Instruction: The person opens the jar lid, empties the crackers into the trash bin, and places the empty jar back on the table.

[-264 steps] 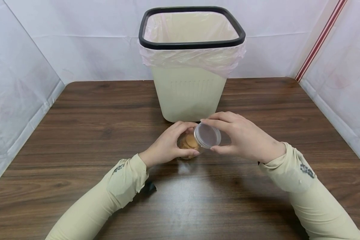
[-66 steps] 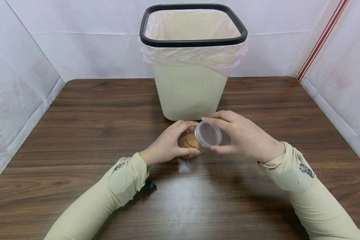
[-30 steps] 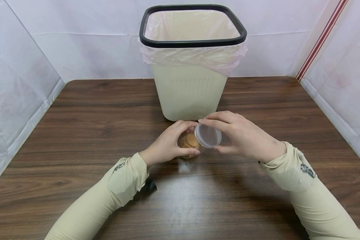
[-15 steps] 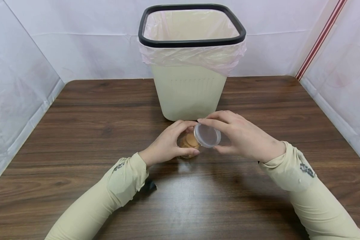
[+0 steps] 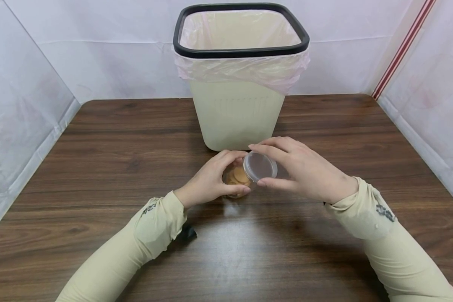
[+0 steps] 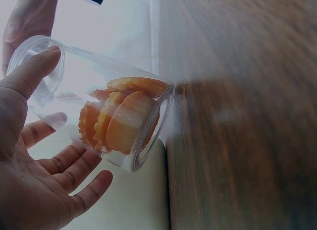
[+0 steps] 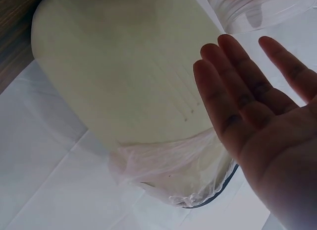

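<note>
In front of the cream bin (image 5: 238,113), close to its base, a clear jar (image 6: 91,64) leans, its bottom edge on the table (image 5: 136,167), orange-brown biscuits (image 6: 124,118) at its lower end. The left hand (image 5: 213,176), before the bin, curls round the jar. The right hand (image 5: 305,170), before the bin's right side, spans the jar's upper end; whether it pinches I cannot tell.

In the lower end of the jar (image 6: 81,86), biscuits (image 6: 126,123); to its left, the left hand (image 5: 211,176); to its right, the right hand (image 5: 303,170); beneath, the table (image 5: 226,251); behind, the bin (image 5: 238,115), with bag (image 5: 245,69) inside; beyond, sheeting (image 5: 117,63).
</note>
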`<act>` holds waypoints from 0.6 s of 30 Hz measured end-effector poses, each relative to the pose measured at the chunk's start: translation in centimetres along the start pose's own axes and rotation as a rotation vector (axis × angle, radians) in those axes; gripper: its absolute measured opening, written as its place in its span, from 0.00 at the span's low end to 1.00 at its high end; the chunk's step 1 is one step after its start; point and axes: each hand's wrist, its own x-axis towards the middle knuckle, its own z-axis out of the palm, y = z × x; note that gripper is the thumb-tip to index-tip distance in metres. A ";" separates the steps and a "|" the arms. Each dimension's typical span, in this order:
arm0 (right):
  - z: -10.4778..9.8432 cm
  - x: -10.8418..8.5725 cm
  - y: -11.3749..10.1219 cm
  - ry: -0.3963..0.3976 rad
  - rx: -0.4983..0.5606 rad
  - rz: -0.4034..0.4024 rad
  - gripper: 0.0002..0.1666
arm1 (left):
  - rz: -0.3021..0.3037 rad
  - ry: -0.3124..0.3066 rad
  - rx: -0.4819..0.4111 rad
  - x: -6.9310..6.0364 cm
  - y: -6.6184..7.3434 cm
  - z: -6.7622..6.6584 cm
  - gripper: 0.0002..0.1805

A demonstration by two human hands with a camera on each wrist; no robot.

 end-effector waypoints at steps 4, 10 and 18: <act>-0.1 0.0 -0.2 0.020 -0.015 0.059 0.36 | 0.004 0.004 0.001 0.0 0.0 0.0 0.36; -0.2 0.1 -0.6 0.039 -0.059 0.157 0.34 | 0.015 0.009 0.002 0.0 -0.1 0.1 0.35; -0.3 0.1 -1.1 -0.002 -0.107 0.284 0.33 | 0.011 0.012 -0.002 0.1 0.0 0.1 0.35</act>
